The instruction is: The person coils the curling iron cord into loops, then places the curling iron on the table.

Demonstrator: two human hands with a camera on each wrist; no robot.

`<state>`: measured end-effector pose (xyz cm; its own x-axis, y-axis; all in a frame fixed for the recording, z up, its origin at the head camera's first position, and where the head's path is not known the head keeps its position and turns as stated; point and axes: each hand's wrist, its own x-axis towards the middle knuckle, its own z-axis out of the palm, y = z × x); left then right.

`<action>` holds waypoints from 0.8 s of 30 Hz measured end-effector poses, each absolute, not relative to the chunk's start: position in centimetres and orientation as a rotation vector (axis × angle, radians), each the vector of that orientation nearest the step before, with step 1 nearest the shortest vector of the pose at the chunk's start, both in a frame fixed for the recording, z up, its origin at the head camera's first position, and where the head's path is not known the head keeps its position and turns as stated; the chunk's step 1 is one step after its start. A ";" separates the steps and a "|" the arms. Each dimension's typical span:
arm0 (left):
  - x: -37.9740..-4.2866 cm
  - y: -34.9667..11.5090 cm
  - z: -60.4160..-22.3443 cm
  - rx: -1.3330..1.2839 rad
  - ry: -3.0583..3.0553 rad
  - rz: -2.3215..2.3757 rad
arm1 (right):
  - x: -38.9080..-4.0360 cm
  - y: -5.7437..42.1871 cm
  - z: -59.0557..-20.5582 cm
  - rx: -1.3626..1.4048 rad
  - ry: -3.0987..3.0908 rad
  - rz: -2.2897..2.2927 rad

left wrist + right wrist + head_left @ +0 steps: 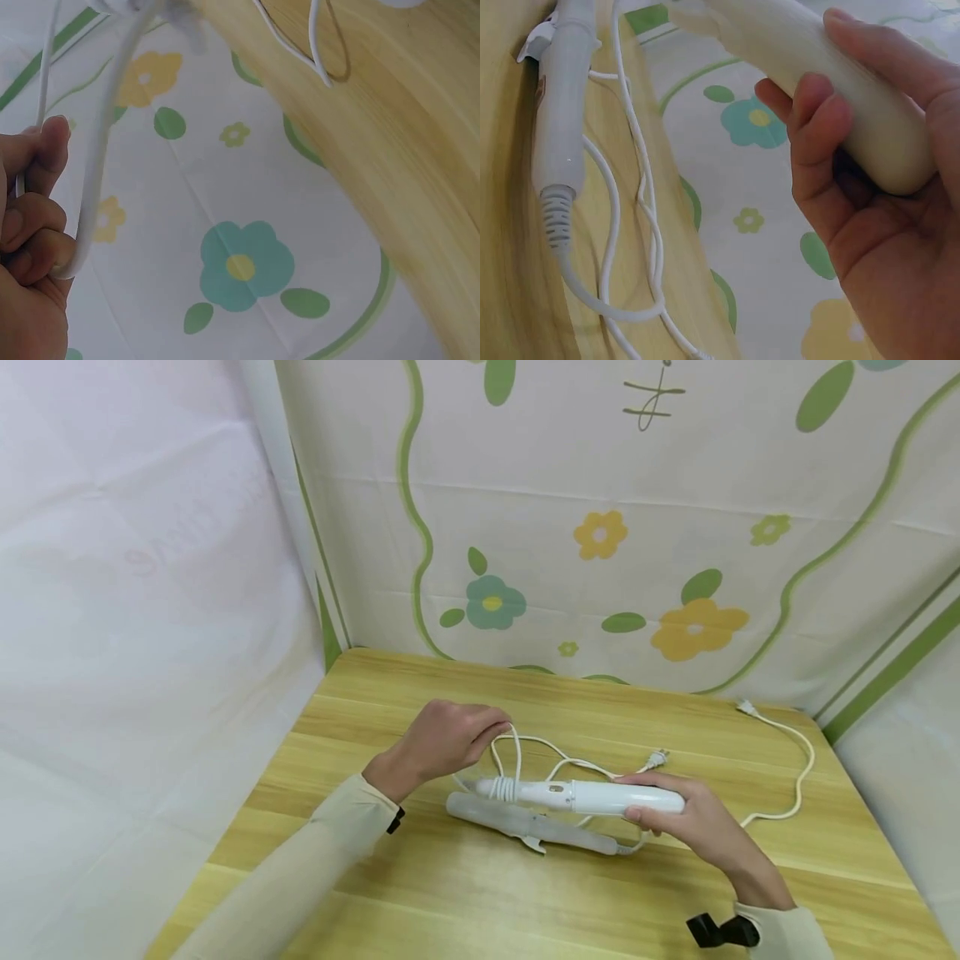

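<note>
My right hand (697, 818) grips the broad rounded end of a white wand-shaped electric appliance (618, 798), holding it level above the table. A small switch shows on its body, and several turns of white cord (504, 789) are wrapped round its narrow left end. Up and left of those turns, my left hand (448, 737) holds a loop of that cord; in the left wrist view, the cord (94, 157) passes through its curled fingers. Just nearer to me, a white curling iron (491, 812) with a small lever lies on the wood, partly behind the held appliance in the right wrist view's background.
The wooden table (480, 902) carries loose cord between the hands. One plug (657, 759) lies behind my right hand, and another plug (747, 707) sits near the back right edge. Flower-printed cloth (547, 543) stands behind the table, with plain white cloth (150, 610) at the left.
</note>
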<state>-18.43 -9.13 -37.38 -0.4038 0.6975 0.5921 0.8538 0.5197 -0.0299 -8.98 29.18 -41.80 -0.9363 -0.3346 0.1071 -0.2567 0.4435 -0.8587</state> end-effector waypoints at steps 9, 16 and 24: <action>-19.1 -9.5 -37.4 -1.281 -2.190 -0.375 | -8.9 30.0 -41.0 -0.597 2.544 -1.555; -18.7 -8.9 -38.1 -1.342 -2.342 -0.565 | -8.8 30.9 -41.1 -0.695 2.325 -1.816; -16.9 -7.6 -39.1 -1.315 -2.593 -1.035 | -9.3 30.8 -41.3 -0.767 1.911 -2.343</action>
